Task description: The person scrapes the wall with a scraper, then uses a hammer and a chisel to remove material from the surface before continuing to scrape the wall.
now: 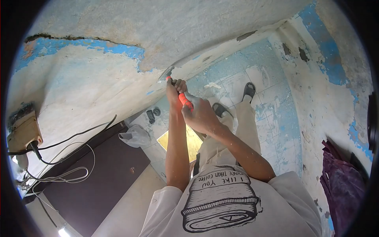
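well left of our grip, a plug (34, 149) sits in a worn socket box (27, 132), with loose cables (43, 180) trailing below it; an elbow passing too near could snag a loop and jerk it. nearer, below and left of the grip, the thin plastic bag (135, 136) and yellow sheet (193, 143) lie where falling flakes could land on them.

at the grip, our left hand (177, 88) is closed around the scraper (182, 99) near its blade (170, 72), and our right hand (200, 115) wraps the orange handle further back. the blade is at the wall (134, 19), just ahead of the left fingers; we cannot tell how firmly it bites. if it skids on a hard ridge, our knuckles could scrape the plaster; too steep an angle could gouge it, and loose chips could fly towards our face.

below and right of the grip, our open sandals (249, 90) stand on marked tiles (272, 96); grit underfoot could make us slip while leaning into a push, and dropped chips could hit our feet.
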Action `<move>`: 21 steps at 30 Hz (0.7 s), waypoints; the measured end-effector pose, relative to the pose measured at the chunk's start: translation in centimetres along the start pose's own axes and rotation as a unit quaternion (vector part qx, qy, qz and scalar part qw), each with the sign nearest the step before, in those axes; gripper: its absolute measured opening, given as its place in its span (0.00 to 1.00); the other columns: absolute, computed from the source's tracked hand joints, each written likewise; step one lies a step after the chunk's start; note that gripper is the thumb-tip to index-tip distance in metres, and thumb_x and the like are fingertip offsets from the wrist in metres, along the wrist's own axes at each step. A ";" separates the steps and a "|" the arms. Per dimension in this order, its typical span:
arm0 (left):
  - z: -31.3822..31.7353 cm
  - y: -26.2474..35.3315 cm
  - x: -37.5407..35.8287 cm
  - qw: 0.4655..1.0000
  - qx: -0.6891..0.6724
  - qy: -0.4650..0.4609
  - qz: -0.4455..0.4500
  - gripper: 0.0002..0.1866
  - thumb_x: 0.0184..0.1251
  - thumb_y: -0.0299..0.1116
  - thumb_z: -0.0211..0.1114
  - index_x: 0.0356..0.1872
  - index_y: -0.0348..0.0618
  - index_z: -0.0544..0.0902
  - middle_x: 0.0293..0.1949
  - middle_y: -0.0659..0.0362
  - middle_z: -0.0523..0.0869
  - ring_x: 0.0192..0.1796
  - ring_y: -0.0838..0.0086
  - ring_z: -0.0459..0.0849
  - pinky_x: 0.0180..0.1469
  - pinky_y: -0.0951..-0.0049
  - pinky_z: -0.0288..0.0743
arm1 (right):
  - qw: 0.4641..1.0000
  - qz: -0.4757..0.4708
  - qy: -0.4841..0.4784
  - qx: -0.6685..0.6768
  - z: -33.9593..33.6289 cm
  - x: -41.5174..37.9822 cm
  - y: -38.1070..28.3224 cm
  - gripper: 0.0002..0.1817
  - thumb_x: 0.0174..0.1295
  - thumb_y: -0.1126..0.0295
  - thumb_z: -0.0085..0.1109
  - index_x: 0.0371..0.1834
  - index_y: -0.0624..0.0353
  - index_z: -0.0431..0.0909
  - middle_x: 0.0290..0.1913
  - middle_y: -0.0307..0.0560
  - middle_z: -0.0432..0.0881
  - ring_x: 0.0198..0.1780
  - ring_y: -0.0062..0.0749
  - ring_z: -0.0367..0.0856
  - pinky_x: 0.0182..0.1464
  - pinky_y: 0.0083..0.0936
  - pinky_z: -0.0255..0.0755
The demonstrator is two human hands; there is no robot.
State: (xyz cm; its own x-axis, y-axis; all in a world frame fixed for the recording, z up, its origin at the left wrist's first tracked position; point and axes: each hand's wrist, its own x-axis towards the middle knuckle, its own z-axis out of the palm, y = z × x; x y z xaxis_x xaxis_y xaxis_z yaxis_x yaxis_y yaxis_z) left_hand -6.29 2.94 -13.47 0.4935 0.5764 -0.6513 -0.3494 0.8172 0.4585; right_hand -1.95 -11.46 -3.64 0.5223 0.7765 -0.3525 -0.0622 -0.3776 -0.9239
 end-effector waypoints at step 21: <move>0.8 -0.1 -0.5 0.998 -0.026 -0.045 -0.020 0.16 0.78 0.39 0.43 0.26 0.46 0.60 0.16 0.66 0.59 0.16 0.81 0.57 0.15 0.80 0.55 | 0.999 -0.018 0.034 0.035 -0.6 -1.0 -0.5 0.25 0.58 0.71 0.50 0.59 0.72 0.71 0.22 0.60 0.77 0.27 0.48 0.82 0.33 0.36 0.73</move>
State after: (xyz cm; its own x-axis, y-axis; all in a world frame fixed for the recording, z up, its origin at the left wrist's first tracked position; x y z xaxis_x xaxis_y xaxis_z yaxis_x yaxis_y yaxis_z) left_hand -5.85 2.59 -12.68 0.5766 0.5423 -0.6111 -0.3666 0.8402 0.3996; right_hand -1.91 -12.31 -2.73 0.5821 0.7514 -0.3109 -0.1013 -0.3123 -0.9446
